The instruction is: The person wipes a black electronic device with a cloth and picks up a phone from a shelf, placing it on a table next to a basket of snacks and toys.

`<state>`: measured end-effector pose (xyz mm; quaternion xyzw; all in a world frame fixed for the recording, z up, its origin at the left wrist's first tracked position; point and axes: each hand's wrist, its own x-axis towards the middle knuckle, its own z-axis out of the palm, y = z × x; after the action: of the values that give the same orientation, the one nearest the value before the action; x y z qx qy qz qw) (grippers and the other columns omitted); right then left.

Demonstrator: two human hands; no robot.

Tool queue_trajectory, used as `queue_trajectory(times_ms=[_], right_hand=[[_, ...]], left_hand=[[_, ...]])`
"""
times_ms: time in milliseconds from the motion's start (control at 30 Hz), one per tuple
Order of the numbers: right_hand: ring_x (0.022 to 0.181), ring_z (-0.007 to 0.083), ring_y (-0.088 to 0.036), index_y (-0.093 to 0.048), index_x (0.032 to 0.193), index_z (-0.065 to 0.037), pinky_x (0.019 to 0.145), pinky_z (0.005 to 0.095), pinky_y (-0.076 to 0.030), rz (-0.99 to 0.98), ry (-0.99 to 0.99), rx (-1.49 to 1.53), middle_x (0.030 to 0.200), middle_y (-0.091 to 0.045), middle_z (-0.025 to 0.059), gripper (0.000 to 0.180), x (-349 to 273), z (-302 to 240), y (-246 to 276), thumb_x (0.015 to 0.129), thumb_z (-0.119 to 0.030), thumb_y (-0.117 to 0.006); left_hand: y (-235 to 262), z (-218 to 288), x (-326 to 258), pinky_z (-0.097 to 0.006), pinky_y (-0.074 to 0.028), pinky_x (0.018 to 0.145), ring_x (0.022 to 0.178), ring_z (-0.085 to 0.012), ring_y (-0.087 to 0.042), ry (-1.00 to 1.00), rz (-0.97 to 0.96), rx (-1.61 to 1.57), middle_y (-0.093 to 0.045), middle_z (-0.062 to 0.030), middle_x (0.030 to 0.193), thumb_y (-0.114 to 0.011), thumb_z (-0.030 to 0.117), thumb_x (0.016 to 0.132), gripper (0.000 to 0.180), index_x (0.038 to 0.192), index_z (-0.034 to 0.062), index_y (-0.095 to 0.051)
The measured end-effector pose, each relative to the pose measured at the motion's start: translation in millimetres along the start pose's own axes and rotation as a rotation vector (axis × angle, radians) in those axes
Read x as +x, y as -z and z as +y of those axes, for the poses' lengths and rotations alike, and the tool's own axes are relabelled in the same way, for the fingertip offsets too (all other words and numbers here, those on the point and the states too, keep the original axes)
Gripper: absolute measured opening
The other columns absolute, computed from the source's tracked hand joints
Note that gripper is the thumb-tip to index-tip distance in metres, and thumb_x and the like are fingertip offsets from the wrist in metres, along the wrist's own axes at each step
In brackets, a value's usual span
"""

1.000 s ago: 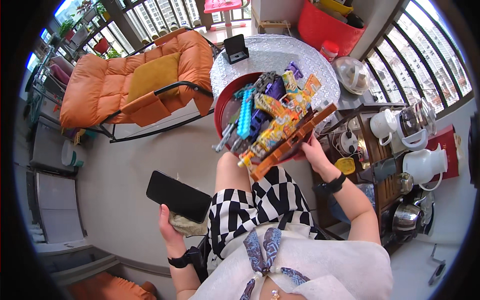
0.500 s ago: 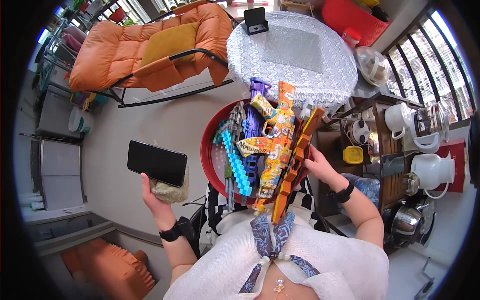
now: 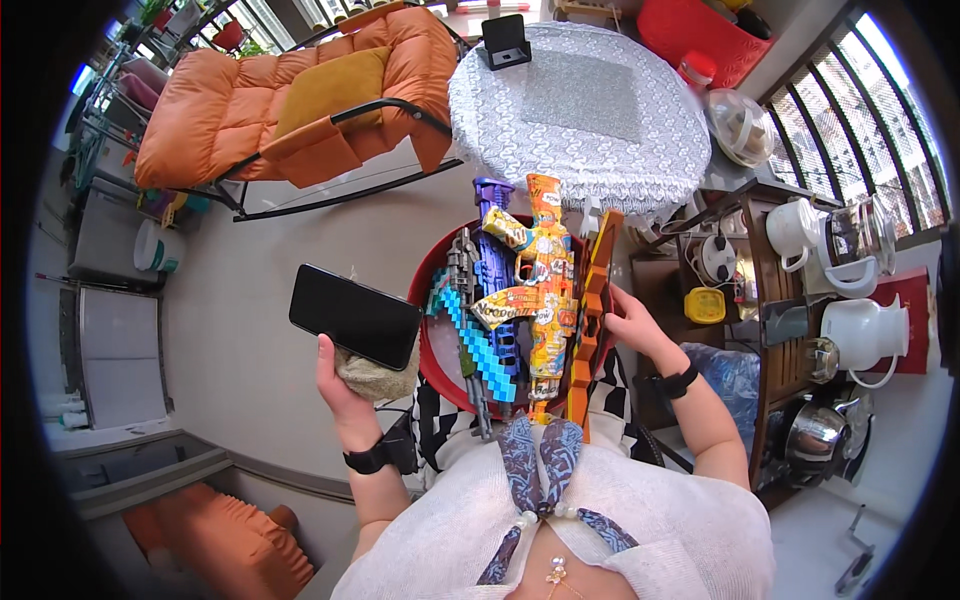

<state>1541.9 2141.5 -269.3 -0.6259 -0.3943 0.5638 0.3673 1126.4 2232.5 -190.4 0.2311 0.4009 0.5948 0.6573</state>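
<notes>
My left hand [image 3: 348, 405] is closed around a beige, rough, stone-like lump [image 3: 376, 377] with a black smartphone [image 3: 353, 316] tilted against it. On my lap rests a red basin [image 3: 424, 368] filled with toy weapons. A yellow comic-patterned toy gun [image 3: 550, 335] lies on top, beside a purple toy gun [image 3: 497, 240] and a grey toy gun [image 3: 463, 262]. A turquoise pixel-style toy [image 3: 488, 365] slants across the left side. At the right rim leans an orange pixel-style toy sword [image 3: 588, 335]. My right hand [image 3: 638, 325] grips the basin's right side; some fingers are hidden.
Ahead stands a round table [image 3: 480, 125] with a white lace cloth and a small black box [image 3: 506, 45]. An orange padded rocking chair [image 3: 225, 115] is at the far left. To my right, a wooden shelf [image 3: 755, 250] holds white jugs [image 3: 862, 338] and a metal kettle [image 3: 812, 440].
My left hand has brought the phone and lump rightward, closer to the basin. The basin's toys have tilted more upright and shifted slightly. My right hand stays at the basin's side.
</notes>
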Motion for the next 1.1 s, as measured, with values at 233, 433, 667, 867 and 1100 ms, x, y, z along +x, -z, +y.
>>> queue_trajectory(times_ms=[233, 433, 667, 867, 1100], right_hand=[[0.070, 0.0081, -0.060, -0.038, 0.150, -0.011, 0.059, 0.0245, -0.049, 0.140, 0.194, -0.035, 0.101, -0.068, 0.0045, 0.069, 12.6, 16.3, 11.9, 0.082, -0.008, -0.048], [0.075, 0.0084, -0.061, -0.037, 0.150, -0.009, 0.060, 0.0252, -0.049, 0.086, 0.032, -0.022, 0.105, -0.068, 0.0061, 0.070, -0.9, -8.0, 1.8, 0.081, -0.006, -0.046], [0.062, 0.0074, -0.056, -0.031, 0.151, -0.006, 0.051, 0.0232, -0.044, 0.057, 0.089, 0.138, 0.096, -0.066, 0.0067, 0.072, -11.5, -14.1, 0.8, 0.081, -0.004, -0.045], [0.060, 0.0078, -0.056, -0.030, 0.152, -0.008, 0.051, 0.0236, -0.045, 0.064, 0.128, 0.159, 0.093, -0.066, 0.0051, 0.073, -8.9, -27.1, 2.2, 0.081, -0.005, -0.045], [0.059, 0.0078, -0.055, -0.034, 0.152, -0.015, 0.051, 0.0243, -0.046, 0.022, 0.095, 0.055, 0.089, -0.066, 0.0043, 0.073, 11.7, 1.1, 0.0, 0.080, -0.007, -0.046]], left_hand=[[-20.8, -1.7, 5.2, -0.039, -0.045, 0.100, 0.113, -0.0246, -0.060, 0.004, -0.047, 0.017, -0.062, -0.0117, 0.123, -0.048, 0.039, 0.101, 0.049, 0.129, -0.0012, -0.054], [-14.2, -18.1, 11.5, -0.040, -0.046, 0.099, 0.111, -0.0257, -0.060, 0.092, -0.101, -0.046, -0.062, -0.0128, 0.122, -0.051, 0.037, 0.100, 0.047, 0.127, -0.0014, -0.055], [-32.6, 2.7, 3.6, -0.039, -0.045, 0.099, 0.113, -0.0255, -0.059, 0.039, -0.040, 0.015, -0.062, -0.0123, 0.124, -0.051, 0.038, 0.100, 0.048, 0.128, -0.0014, -0.054], [-37.1, 15.3, 2.1, -0.039, -0.045, 0.099, 0.113, -0.0246, -0.060, -0.011, -0.074, 0.042, -0.062, -0.0115, 0.124, -0.050, 0.040, 0.100, 0.049, 0.128, -0.0007, -0.054], [-37.9, 2.7, -0.5, -0.039, -0.046, 0.099, 0.112, -0.0249, -0.061, 0.023, -0.074, 0.033, -0.063, -0.0118, 0.122, -0.050, 0.039, 0.100, 0.049, 0.127, -0.0011, -0.055]])
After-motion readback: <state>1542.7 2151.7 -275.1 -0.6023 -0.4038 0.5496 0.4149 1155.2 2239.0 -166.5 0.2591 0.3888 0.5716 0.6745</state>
